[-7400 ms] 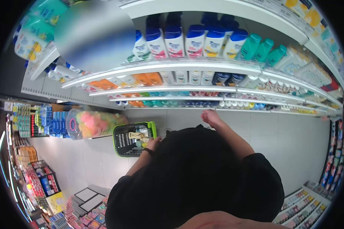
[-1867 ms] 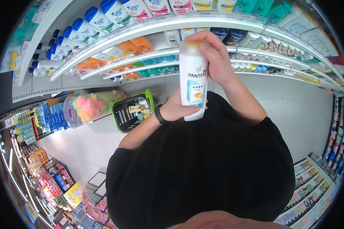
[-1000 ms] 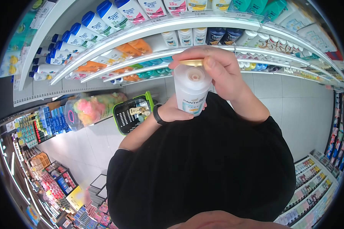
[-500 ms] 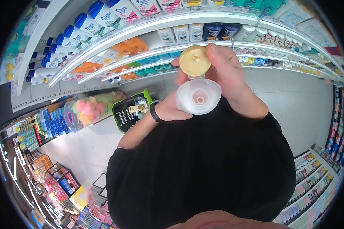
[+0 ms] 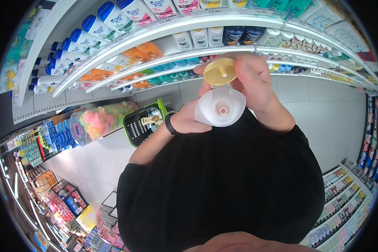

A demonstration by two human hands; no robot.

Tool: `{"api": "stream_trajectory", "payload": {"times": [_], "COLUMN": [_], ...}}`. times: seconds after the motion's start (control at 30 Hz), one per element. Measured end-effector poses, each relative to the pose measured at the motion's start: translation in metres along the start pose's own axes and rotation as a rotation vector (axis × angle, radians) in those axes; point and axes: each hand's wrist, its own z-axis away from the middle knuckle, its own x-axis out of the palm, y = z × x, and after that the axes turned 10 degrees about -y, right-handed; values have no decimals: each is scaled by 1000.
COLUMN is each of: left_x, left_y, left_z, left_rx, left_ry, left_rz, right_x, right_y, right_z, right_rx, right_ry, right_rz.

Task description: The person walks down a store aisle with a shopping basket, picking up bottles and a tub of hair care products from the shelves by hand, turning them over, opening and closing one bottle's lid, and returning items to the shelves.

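Observation:
I hold a white bottle point(image 5: 206, 112) with a gold flip cap point(image 5: 216, 72) that stands open on its hinge; the opening in the bottle's neck faces up toward me. My left hand point(image 5: 188, 119), with a dark band at the wrist, is wrapped round the bottle's body from the left. At the cap's right edge is the thumb of my right hand point(image 5: 254, 84), whose other fingers curl behind the cap and are partly hidden. The bottle's label and lower part do not show.
A black and green shopping basket point(image 5: 139, 128) with a bottle in it is beside my left forearm. Ahead, store shelves point(image 5: 172, 54) carry rows of shampoo bottles point(image 5: 113, 17). A clear container of colourful puffs point(image 5: 98, 119) stands left of the basket.
The bottle has shifted slightly right, and the open cap has tipped, now looking narrower from above. My right hand has moved a little right and down with it.

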Motion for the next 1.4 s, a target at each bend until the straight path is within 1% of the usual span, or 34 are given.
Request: {"api": "stream_trajectory", "payload": {"times": [0.07, 0.13, 0.17, 0.23, 0.27, 0.33, 0.47, 0.53, 0.67, 0.8, 0.87, 0.9, 1.03, 1.1, 1.23, 1.33, 1.4], "left_x": [-2, -5, -6, -6, -3, 4, -2, -1, -1, 1, 0, 0, -1, -1, -3, -3, -3], "left_y": [-5, -11, -14, -14, -12, -5, -10, -8, -9, -12, -15, -15, -14, -14, -15, -16, -17], "left_z": [2, 5, 6, 5, 3, -2, -1, -2, -1, -1, 0, 0, 0, 0, 2, 3, 5], "left_rx": [-32, -65, -82, -92, -92, -29, -17, -5, -17, -11, -13, -13, -16, -13, -7, -2, 4], "left_ry": [0, 0, 7, 23, 24, 81, 62, 97, 117, 175, 189, 202, 220, 227, 255, 262, 262], "left_rz": [26, 52, 55, 67, 68, 112, 132, 163, 163, 271, 327, 337, 345, 350, 397, 429, 447], "right_x": [-2, -5, -7, -10, -11, -13, -16, -16, -18, -28, -31, -35, -38, -39, -25, -22, -24], "right_y": [0, -2, -3, -5, -5, -4, -1, 2, 15, 27, 43, 49, 58, 61, 69, 78, 83], "right_z": [-1, -2, -4, -8, -8, -9, -7, -7, -7, -10, -10, -8, -6, -7, -9, -8, -8], "right_rx": [-29, -75, -74, -134, -134, -162, -170, -161, -182, -133, -15, 21, 66, 60, -1, 48, 135], "right_ry": [-10, -26, -26, -44, -44, -84, -140, -162, -118, -62, 79, 76, 83, 82, 105, 123, 151], "right_rz": [34, 164, 164, 385, 385, 424, 498, 515, 477, 517, 324, 267, 213, 71, 27, 82, 51]}}
